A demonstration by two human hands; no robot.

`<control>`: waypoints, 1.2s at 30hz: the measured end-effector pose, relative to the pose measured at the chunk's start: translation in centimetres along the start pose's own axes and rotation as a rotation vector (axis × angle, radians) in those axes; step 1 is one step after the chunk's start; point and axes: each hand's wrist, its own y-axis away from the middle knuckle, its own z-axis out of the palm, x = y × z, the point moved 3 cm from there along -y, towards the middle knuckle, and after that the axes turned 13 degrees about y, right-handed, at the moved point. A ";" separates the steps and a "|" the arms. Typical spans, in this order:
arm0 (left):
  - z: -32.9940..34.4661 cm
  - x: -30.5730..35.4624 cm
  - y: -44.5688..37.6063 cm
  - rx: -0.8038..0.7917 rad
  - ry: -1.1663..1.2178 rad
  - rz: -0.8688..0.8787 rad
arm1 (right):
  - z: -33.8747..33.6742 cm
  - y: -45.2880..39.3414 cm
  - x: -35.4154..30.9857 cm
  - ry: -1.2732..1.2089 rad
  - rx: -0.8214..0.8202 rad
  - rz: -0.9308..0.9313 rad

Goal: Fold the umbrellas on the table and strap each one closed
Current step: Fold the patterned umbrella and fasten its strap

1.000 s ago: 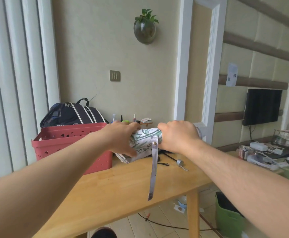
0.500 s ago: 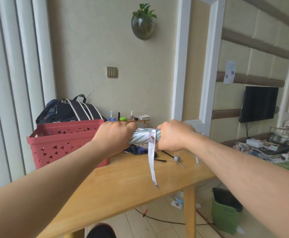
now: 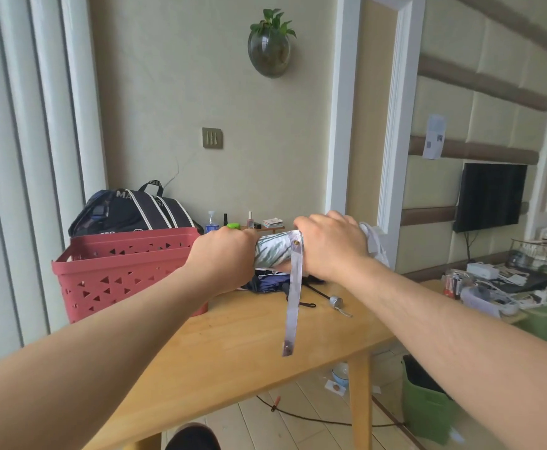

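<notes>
Both the left hand (image 3: 225,254) and right hand (image 3: 330,246) clench the light, soft-clothed umbrella (image 3: 273,251) above the desk (image 3: 233,345); its limp strap (image 3: 293,297) dangles, best pinched near the snap end.

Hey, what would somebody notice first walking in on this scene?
Both hands, the left hand and right hand, grip a rolled white-and-green umbrella above the wooden table, its strap dangling unfastened. A red basket sits at the table's left, and a dark umbrella lies beneath the hands.
</notes>
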 end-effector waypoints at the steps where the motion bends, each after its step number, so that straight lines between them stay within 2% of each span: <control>1: -0.1 -0.2 0.0 -0.009 0.021 -0.008 | -0.1 0.0 0.5 0.011 -0.003 -0.005; 7: -0.6 0.1 0.5 -0.127 0.138 -0.005 | 0.0 0.3 1.5 0.060 0.018 -0.103; 13: -0.6 -0.1 0.2 -0.190 0.096 0.034 | 0.0 0.9 1.7 0.058 -0.120 -0.135; 16: -0.5 -0.2 0.1 -0.111 0.010 0.059 | -0.6 1.2 1.0 0.069 -0.157 -0.088; 20: 0.2 1.8 -0.5 0.074 -0.067 0.194 | -1.3 1.3 -0.7 0.036 -0.180 -0.010; 27: 0.3 -1.2 -0.3 0.240 -0.210 0.168 | -1.6 1.3 0.2 -0.069 -0.259 0.045; 33: 0.8 -1.8 0.6 0.274 -0.169 0.210 | -1.5 1.7 0.0 -0.104 -0.310 0.017; 36: 0.4 -1.5 0.7 0.271 -0.148 0.191 | -1.5 1.7 0.2 -0.098 -0.246 0.004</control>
